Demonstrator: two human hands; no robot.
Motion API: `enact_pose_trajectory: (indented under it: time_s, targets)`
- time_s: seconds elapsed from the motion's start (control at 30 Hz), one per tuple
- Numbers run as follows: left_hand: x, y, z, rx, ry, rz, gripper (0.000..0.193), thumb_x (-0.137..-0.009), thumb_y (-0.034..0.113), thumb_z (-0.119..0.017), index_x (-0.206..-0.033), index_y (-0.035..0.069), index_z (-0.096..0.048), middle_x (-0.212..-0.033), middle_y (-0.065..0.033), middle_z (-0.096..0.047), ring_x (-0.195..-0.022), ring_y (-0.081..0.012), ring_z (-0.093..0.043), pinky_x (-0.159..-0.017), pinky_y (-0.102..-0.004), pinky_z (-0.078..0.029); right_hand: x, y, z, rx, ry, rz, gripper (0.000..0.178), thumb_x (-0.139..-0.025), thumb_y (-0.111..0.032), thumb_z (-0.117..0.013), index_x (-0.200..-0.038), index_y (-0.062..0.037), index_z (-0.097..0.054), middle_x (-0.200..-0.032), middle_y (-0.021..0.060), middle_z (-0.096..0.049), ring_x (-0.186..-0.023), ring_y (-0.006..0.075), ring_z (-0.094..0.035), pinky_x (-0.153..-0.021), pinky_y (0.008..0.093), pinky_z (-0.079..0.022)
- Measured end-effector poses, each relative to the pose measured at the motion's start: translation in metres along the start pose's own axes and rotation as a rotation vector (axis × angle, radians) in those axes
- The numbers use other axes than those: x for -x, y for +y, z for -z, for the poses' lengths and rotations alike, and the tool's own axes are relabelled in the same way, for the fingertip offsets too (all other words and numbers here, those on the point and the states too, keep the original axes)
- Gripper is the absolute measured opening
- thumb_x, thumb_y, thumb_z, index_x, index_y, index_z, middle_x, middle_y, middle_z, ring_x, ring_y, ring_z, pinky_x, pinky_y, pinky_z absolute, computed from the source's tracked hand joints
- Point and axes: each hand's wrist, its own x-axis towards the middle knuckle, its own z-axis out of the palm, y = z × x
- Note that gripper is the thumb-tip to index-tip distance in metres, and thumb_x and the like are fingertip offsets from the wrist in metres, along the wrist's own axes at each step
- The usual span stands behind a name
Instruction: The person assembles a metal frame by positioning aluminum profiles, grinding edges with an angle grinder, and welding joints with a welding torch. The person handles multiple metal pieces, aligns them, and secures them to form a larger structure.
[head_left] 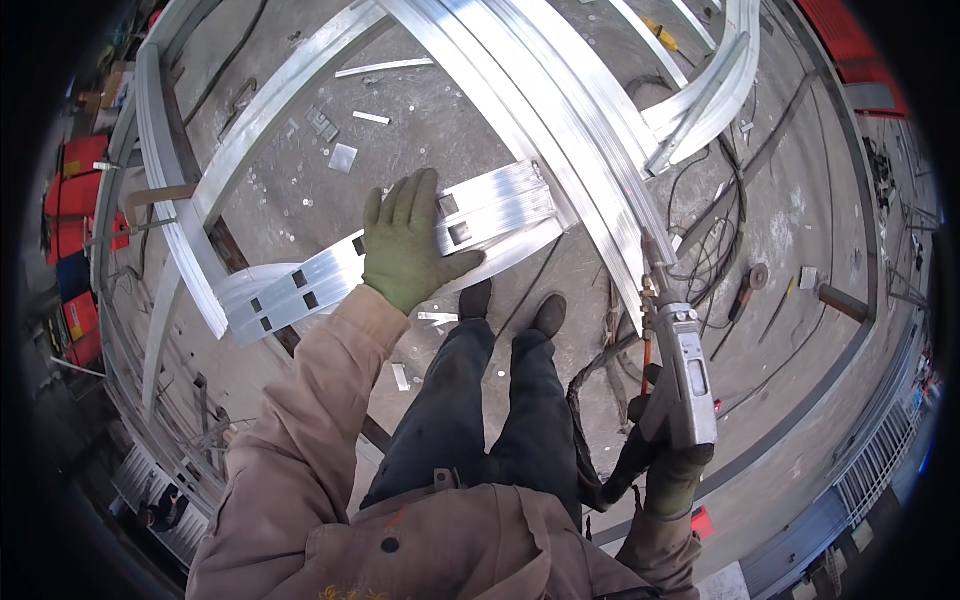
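My left hand (pixel 408 240), in a green glove, rests flat on a silvery metal profile (pixel 500 208) with square cut-outs, its fingers stretched out and the thumb apart. One end of this profile meets a bundle of long, shiny metal profiles (pixel 545 85); the other end reaches a curved metal frame (pixel 185 240) at the left. In my right hand (pixel 672 482), also gloved, is a grey welding gun (pixel 686 365), gripped by its handle at my right side. Its nozzle points away from me, near the lower end of the bundle. A dark cable sleeve hangs from it.
Around my shoes, small metal offcuts (pixel 343 158) lie scattered on the grey surface. A grinder-like tool (pixel 748 288) and tangled cables (pixel 735 200) lie to the right. Another curved metal piece (pixel 715 100) is at the far right. A dark steel rail (pixel 868 150) borders the right side.
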Motion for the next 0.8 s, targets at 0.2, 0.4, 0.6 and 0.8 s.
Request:
enact_pose_trajectory:
  time_s: [0.2,0.4,0.6,0.8]
  targets:
    - [0.015,-0.015,0.008,-0.026,-0.177,0.168,0.138,-0.077,0.072,-0.102,-0.180,0.003,-0.040,-0.172,-0.0254,-0.059,-0.164,-0.0433,-0.053,-0.139,-0.0618,-0.035,0.045,0.008,-0.007,-0.123,0.233,0.103,0.152,-0.078,-0.119,-0.057,-0.169,0.0026,-0.059,-0.134,0.0111,-0.081,-0.102,0.0189,-0.077,-0.078,0.0316,-0.057]
    - [0.011,-0.005,0.092,0.234,-0.320,0.034,0.116,-0.080,0.063,-0.102,-0.169,0.002,-0.059,-0.153,-0.0315,-0.073,-0.143,-0.0476,-0.071,-0.126,-0.0544,-0.053,0.107,0.030,0.020,-0.202,0.327,0.253,0.118,-0.101,-0.100,-0.061,-0.157,0.0033,-0.070,-0.130,0.0091,-0.082,-0.105,0.0203,-0.078,-0.087,0.0355,-0.060]
    - [0.054,0.011,0.280,1.188,-0.820,0.230,0.117,-0.080,0.050,-0.106,-0.170,-0.006,-0.057,-0.142,-0.0253,-0.079,-0.130,-0.0352,-0.079,-0.119,-0.0462,-0.061,0.178,0.014,0.017,-0.083,0.333,0.337,0.123,-0.103,-0.102,-0.052,-0.156,0.0084,-0.067,-0.104,0.0057,-0.073,-0.088,0.0148,-0.062,-0.078,0.0327,-0.049]
    - [0.090,0.011,0.342,1.949,-1.043,0.366,0.127,-0.079,0.067,-0.107,-0.168,-0.009,-0.057,-0.139,-0.0295,-0.078,-0.127,-0.0406,-0.078,-0.115,-0.0505,-0.062,0.207,0.014,-0.014,-0.079,0.303,0.499,0.109,-0.112,-0.088,-0.055,-0.166,0.0060,-0.060,-0.098,0.0049,-0.072,-0.077,0.0131,-0.061,-0.066,0.0334,-0.047]
